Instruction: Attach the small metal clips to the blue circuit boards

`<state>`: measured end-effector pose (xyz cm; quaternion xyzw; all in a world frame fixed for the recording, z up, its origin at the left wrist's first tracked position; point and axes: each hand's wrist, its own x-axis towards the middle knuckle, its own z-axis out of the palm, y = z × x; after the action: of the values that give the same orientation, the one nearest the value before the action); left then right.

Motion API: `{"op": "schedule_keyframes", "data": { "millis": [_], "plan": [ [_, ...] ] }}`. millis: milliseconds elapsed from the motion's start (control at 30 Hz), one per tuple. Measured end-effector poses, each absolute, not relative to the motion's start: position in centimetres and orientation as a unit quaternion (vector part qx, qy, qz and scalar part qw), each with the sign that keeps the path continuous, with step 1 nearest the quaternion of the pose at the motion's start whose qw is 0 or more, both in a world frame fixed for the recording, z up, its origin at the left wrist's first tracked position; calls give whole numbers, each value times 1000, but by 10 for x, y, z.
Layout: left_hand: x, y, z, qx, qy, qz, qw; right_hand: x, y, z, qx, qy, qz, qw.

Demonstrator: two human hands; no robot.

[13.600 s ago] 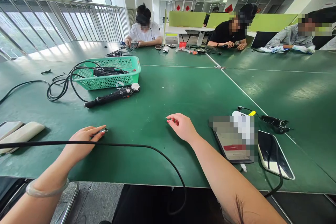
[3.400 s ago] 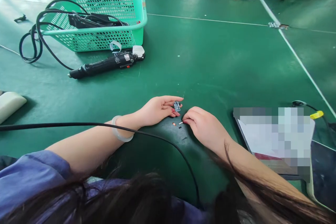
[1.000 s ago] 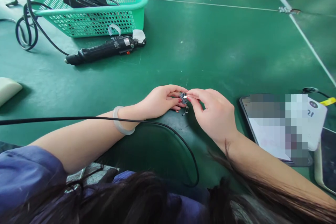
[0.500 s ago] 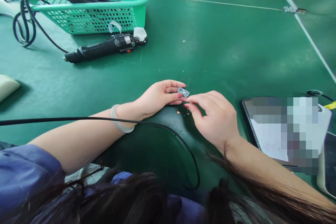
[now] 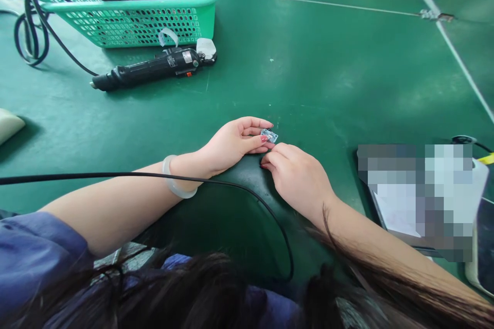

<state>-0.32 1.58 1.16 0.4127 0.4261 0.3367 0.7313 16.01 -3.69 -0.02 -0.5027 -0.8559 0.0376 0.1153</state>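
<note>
Between thumb and fingers, my left hand [image 5: 230,143] pinches a small blue-grey piece with pale detail, possibly a circuit board [image 5: 272,136]. My right hand [image 5: 300,175] is just below and to the right of it, close to the table. Its fingertips are drawn together and point down at the surface. Whatever they pinch, if anything, is hidden behind the fingers.
A black electric screwdriver [image 5: 148,68] lies before a green perforated basket [image 5: 135,20] holding black cable. Another black cable [image 5: 227,183] crosses over my left forearm. Partly blurred flat objects, including a dark-edged tray [image 5: 372,205], lie on the right of the green table [image 5: 309,87].
My right hand has moved left and slightly down, and its fingers have closed together. The small orange bit and thin rectangular frame on the table no longer show. My left hand stays nearly still.
</note>
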Motion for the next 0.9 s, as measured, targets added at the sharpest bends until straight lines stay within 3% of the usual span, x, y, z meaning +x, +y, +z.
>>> {"op": "schedule_keyframes", "data": {
  "millis": [133, 367, 900],
  "plan": [
    [-2, 15, 14, 415, 433, 333, 727, 164, -36, -2, -482, -868, 17, 121],
    [-3, 15, 13, 463, 421, 291, 723, 173, -32, 12, -485, -794, 73, 359],
    [-4, 17, 16, 452, 411, 285, 739, 178, -32, 12, -504, -765, 90, 391]
  ]
}}
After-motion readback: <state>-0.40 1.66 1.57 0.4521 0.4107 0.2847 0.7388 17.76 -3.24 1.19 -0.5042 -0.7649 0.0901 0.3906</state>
